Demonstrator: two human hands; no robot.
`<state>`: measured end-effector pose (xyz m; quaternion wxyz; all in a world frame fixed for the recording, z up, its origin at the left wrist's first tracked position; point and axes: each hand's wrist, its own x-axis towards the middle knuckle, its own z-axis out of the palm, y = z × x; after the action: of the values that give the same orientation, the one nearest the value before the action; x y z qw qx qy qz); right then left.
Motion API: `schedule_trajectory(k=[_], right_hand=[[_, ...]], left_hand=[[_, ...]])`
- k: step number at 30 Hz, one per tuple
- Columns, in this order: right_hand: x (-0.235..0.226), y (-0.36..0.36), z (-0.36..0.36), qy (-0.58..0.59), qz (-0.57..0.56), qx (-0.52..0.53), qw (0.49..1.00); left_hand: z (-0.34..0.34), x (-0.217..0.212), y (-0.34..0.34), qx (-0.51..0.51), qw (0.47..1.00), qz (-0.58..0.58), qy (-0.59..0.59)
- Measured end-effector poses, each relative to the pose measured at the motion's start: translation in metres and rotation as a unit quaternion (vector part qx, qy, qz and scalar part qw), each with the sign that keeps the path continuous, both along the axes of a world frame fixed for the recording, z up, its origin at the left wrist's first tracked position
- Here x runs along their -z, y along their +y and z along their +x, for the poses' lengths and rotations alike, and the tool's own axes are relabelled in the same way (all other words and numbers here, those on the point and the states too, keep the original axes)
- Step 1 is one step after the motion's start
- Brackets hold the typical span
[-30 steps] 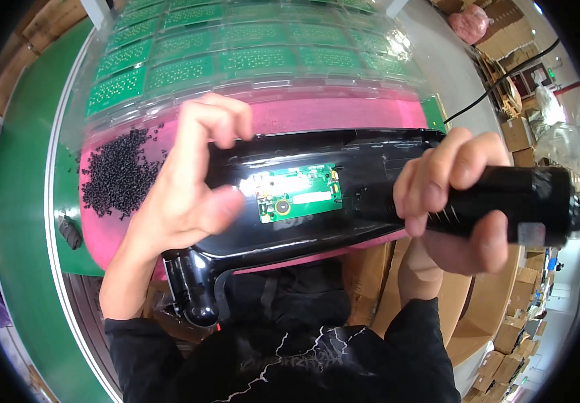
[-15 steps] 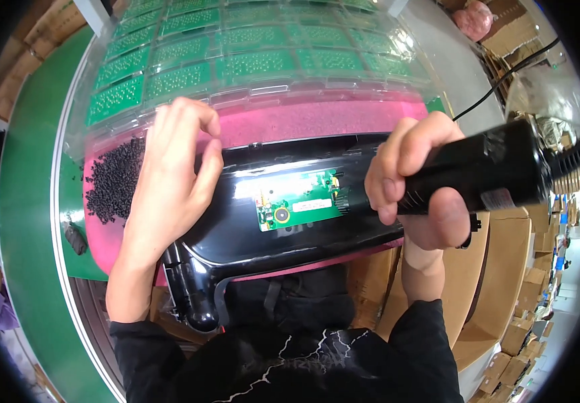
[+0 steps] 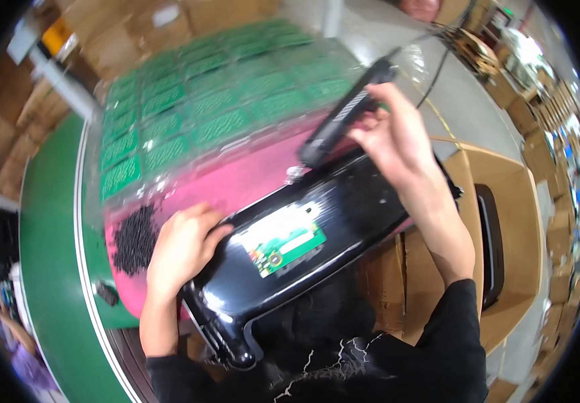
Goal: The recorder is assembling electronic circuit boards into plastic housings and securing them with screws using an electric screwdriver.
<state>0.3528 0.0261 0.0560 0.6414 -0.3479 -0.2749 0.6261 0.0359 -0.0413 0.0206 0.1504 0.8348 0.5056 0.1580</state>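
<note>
My right hand (image 3: 401, 138) is closed around a black electric screwdriver (image 3: 347, 117), slanted with its tip end down by the far edge of a black glossy plastic housing (image 3: 360, 201). The very tip is blurred against the pink mat. My left hand (image 3: 181, 250) has its fingers and thumb bent at the housing's left end, gripping its edge; the fingertips are partly hidden. A green circuit board (image 3: 297, 247) lies on the housing between my hands. Beside my left hand is a heap of small black screws (image 3: 134, 240).
Clear plastic trays of green circuit boards (image 3: 216, 101) cover the far side of the pink mat (image 3: 243, 185). An open cardboard box (image 3: 518, 221) stands at the right, with a black part (image 3: 490, 245) inside. A cable (image 3: 436, 70) runs at far right.
My right hand has swung the screwdriver from sideways over the housing's right end to the far edge. My left hand has lowered onto the housing. The whole view has turned.
</note>
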Motion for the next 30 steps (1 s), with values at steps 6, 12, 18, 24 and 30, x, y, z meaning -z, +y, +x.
schedule_trajectory(k=[6,12,18,24,30], right_hand=[[-0.038,-0.038,0.039,-0.234,0.192,0.202,0.931],[-0.003,-0.044,0.258,-0.577,0.135,0.564,0.575],[0.153,-0.156,0.469,-0.72,-0.311,0.394,0.479],[0.244,-0.24,0.479,-0.628,-0.602,0.076,0.488],[0.27,-0.238,0.433,-0.6,-0.627,-0.113,0.485]], left_hand=[[-0.019,-0.035,-0.03,-0.033,0.998,0.033,-0.05],[-0.056,-0.046,-0.087,-0.095,0.958,0.265,-0.051],[-0.096,-0.043,-0.091,-0.168,0.9,0.258,-0.308],[-0.21,-0.02,-0.154,-0.275,0.772,0.234,-0.523],[-0.34,0.012,-0.203,-0.357,0.587,0.201,-0.699]])
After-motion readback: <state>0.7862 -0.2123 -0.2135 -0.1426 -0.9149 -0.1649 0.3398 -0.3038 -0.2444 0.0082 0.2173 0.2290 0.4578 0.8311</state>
